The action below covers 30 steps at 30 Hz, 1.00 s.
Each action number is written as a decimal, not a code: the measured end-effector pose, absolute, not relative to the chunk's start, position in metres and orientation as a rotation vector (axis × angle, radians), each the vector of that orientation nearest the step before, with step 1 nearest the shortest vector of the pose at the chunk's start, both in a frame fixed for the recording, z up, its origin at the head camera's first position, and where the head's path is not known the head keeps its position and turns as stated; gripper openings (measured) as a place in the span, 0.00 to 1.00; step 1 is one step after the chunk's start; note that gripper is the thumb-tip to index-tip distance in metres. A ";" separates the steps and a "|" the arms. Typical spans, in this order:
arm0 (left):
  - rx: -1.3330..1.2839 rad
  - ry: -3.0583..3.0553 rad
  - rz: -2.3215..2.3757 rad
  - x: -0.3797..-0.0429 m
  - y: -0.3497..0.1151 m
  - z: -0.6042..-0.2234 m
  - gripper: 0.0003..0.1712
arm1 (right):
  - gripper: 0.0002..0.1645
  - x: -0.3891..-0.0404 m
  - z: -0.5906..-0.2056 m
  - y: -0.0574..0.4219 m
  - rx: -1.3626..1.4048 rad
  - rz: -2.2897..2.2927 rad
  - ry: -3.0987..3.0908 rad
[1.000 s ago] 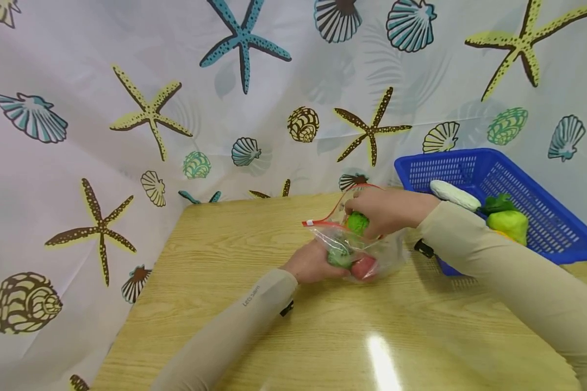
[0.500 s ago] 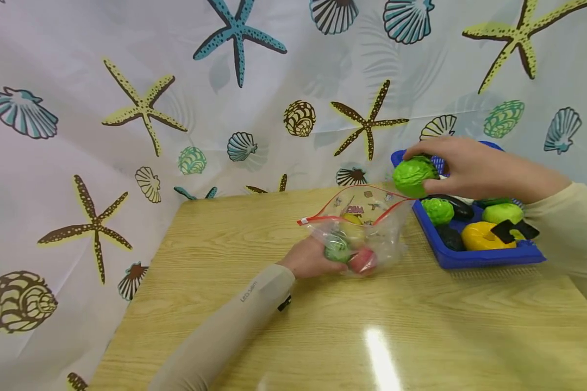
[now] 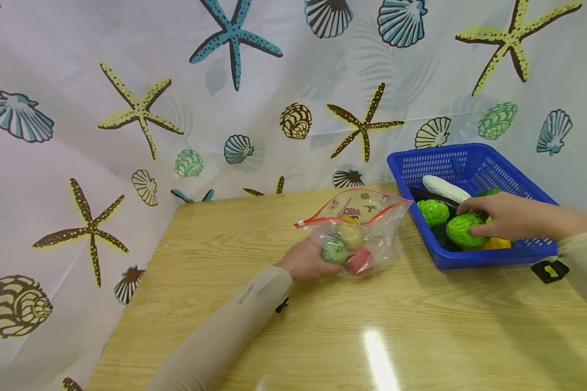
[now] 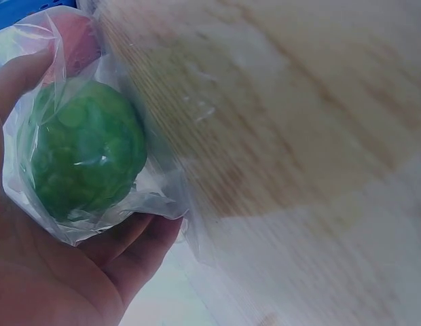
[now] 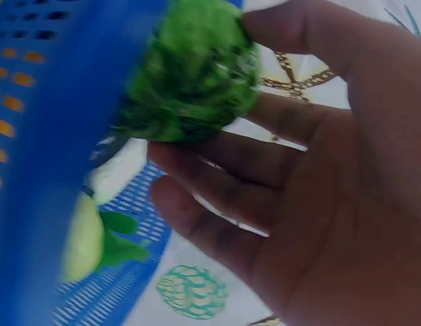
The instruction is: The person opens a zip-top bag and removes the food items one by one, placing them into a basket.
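My left hand (image 3: 304, 260) grips a clear zip bag (image 3: 385, 231) with a red zip edge, its fingers curled round a green vegetable (image 4: 85, 153) through the plastic. A red item (image 3: 360, 262) and a yellow one (image 3: 350, 233) also lie in the bag, whose mouth gapes upward. Over on the right, my right hand (image 3: 513, 216) holds a toy green cabbage (image 3: 464, 230) between thumb and fingers, inside the front part of the blue basket (image 3: 499, 260). In the right wrist view the thumb presses the cabbage's side.
Inside the basket are another green leafy head (image 3: 432, 212), a white elongated vegetable (image 3: 445, 189), a dark eggplant-like one (image 3: 423, 195) and a yellow item (image 3: 497, 243). The basket stands at the wooden table's (image 3: 235, 233) back right, before a patterned curtain (image 3: 254, 114).
My right hand has come out of the bag with the green cabbage and moved right, then down into the basket. My left hand stays on the bag.
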<state>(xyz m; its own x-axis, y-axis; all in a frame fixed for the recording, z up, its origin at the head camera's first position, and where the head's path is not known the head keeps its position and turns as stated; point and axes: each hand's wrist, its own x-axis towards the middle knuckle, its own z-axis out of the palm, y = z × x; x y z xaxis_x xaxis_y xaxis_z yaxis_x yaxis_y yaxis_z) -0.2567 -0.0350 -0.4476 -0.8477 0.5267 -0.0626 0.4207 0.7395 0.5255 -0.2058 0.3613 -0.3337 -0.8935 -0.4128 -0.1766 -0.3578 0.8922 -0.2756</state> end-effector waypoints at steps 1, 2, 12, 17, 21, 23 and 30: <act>0.746 2.736 0.747 -0.257 -0.035 -0.448 0.63 | 0.26 -0.205 -0.337 0.363 -0.585 -0.353 2.816; 0.743 2.738 0.743 -0.257 -0.035 -0.448 0.63 | 0.26 -0.205 -0.339 0.364 -0.584 -0.353 2.806; 0.703 2.727 0.724 -0.255 -0.036 -0.447 0.59 | 0.28 -0.205 -0.343 0.362 -0.585 -0.304 2.829; 0.680 2.718 0.741 -0.253 -0.036 -0.447 0.61 | 0.31 -0.201 -0.338 0.358 -0.604 -0.303 2.818; 0.681 2.718 0.745 -0.254 -0.035 -0.448 0.62 | 0.29 -0.201 -0.331 0.347 -0.692 -0.306 2.883; 0.690 2.724 0.738 -0.255 -0.035 -0.449 0.62 | 0.27 -0.202 -0.325 0.336 -0.730 -0.309 2.935; 0.739 2.726 0.728 -0.257 -0.035 -0.449 0.63 | 0.15 -0.206 -0.296 0.278 -1.001 -0.464 3.133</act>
